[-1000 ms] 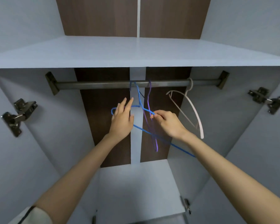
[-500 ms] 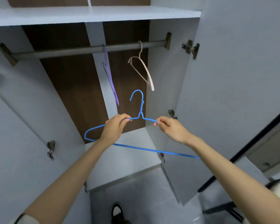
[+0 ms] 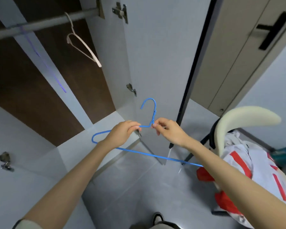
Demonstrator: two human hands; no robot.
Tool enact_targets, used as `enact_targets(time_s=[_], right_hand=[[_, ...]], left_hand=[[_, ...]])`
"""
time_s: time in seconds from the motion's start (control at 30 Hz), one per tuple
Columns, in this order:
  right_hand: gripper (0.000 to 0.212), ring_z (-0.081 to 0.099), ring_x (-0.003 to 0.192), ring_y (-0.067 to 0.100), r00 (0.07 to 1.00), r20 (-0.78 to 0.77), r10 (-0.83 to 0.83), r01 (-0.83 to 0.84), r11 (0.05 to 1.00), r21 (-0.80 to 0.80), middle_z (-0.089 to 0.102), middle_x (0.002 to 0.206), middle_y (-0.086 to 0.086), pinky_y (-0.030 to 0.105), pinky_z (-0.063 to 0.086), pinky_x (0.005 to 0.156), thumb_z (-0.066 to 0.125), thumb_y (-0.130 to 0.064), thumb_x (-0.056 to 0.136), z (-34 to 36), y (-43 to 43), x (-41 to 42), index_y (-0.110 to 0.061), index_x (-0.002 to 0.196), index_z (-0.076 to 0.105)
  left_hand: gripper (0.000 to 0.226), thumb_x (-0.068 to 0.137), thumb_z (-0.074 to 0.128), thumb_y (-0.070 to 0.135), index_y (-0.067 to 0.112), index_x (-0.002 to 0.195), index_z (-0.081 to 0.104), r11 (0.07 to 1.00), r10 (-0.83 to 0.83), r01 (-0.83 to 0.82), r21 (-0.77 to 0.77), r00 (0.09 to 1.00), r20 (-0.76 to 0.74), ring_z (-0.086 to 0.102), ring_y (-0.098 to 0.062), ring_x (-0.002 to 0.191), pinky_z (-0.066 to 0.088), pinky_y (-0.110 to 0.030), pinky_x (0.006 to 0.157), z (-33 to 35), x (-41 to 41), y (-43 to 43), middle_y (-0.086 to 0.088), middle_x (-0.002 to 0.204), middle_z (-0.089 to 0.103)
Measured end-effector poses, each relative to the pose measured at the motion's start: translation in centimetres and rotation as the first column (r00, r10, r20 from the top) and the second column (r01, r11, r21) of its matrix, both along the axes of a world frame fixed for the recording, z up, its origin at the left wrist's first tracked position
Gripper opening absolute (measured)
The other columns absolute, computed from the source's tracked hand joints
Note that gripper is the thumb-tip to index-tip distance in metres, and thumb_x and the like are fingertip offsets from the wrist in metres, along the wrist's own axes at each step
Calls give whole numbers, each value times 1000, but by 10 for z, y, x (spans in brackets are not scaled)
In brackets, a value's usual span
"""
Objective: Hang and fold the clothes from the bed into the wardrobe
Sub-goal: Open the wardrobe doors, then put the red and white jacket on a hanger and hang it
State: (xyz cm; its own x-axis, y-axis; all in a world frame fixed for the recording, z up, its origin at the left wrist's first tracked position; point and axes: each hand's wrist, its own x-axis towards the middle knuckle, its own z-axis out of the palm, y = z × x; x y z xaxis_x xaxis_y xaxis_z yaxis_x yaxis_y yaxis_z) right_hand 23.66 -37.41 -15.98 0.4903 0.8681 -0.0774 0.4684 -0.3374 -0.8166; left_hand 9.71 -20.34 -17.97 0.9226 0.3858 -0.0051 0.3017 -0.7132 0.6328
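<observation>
A blue wire hanger (image 3: 153,111) is off the rail and held in front of me, hook pointing up. My left hand (image 3: 122,133) grips its left shoulder wire. My right hand (image 3: 169,131) pinches the wire just right of the neck. Its bottom bar runs under my right forearm. White and red clothes (image 3: 257,169) lie heaped on a chair at the right. The wardrobe rail (image 3: 45,23) at the upper left carries a cream hanger (image 3: 82,45) and a blurred purple hanger (image 3: 45,61).
The open wardrobe door (image 3: 155,55) stands straight ahead, with hinges on its left edge. A chair with a cream curved back (image 3: 238,118) sits at the right. A dark door handle (image 3: 272,30) shows at the upper right. Grey tiled floor (image 3: 139,187) lies below, with my shoe at the bottom edge.
The blue hanger came off the rail and moved down and right with both hands. My view has swung right, away from the wardrobe, bringing the chair with clothes into sight.
</observation>
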Motion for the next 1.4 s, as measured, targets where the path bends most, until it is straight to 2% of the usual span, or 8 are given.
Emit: enact_targets(time_s=[0.23, 0.47, 0.63, 0.77, 0.93, 1.13, 1.27, 1.4], right_hand=[[24, 52, 62, 4, 967, -64, -248, 244, 968, -63, 63, 68, -8, 27, 40, 68, 50, -21, 97, -25, -80, -8, -22, 75, 57], [27, 54, 63, 5, 787, -116, -606, 596, 795, -112, 61, 65, -9, 26, 44, 67, 50, -27, 97, -55, -175, -56, -16, 74, 53], [27, 55, 62, -3, 714, -118, -690, 678, 724, -128, 64, 64, -9, 18, 39, 67, 47, -29, 100, -68, -230, -83, -18, 77, 58], [22, 58, 67, -1, 578, -130, -806, 799, 591, -110, 66, 65, -11, 16, 42, 68, 47, -21, 100, -71, -272, -83, -21, 85, 63], [23, 61, 76, 16, 365, -10, -931, 931, 365, -8, 67, 76, 2, 25, 41, 72, 42, -18, 101, -81, -325, -59, -19, 105, 64], [23, 61, 92, 23, 275, -20, -961, 960, 276, -39, 66, 96, 8, 29, 42, 77, 34, -8, 101, -109, -392, 23, -6, 96, 56], [15, 54, 73, 13, 278, -23, -960, 951, 279, -131, 61, 98, 0, 12, 38, 55, 36, -18, 102, -122, -428, 78, -13, 98, 50], [13, 51, 79, 15, 299, -4, -954, 933, 294, -206, 54, 105, 4, 13, 33, 59, 46, -4, 94, -137, -447, 127, -11, 104, 40]], left_hand=[[19, 96, 52, 26, 27, 85, 68, 978, -210, 208, -33, 973, -93, 51, -5, 73, 37, -13, 68, -22, 36, -53, 18, 77, 60], [17, 94, 55, 25, 22, 88, 71, 885, -464, 465, -41, 866, -189, 52, 3, 66, 35, -16, 62, -37, 47, -110, 18, 71, 59], [15, 93, 59, 21, 12, 93, 71, 777, -628, 620, -104, 757, -178, 62, -20, 84, 44, -30, 80, -45, 57, -174, 0, 84, 67], [30, 96, 52, 17, 11, 125, 60, 719, -684, 695, 31, 715, -146, 51, -20, 118, 20, -36, 113, -52, 79, -218, -5, 124, 58], [47, 96, 52, 16, 6, 142, 41, 657, -750, 754, -11, 652, -113, 40, -25, 133, 26, -31, 112, -62, 123, -265, -12, 142, 44], [48, 97, 49, 21, 15, 143, 38, 719, -694, 686, -115, 699, -173, 35, -21, 136, 29, -30, 107, -93, 199, -324, -7, 146, 40], [51, 97, 49, 19, 13, 146, 34, 788, -616, 597, -153, 753, -233, 31, -22, 138, 24, -29, 110, -105, 252, -355, -11, 148, 36], [51, 97, 47, 18, 10, 145, 34, 859, -511, 476, -188, 822, -253, 35, -25, 137, 28, -34, 112, -119, 300, -372, -12, 148, 36]])
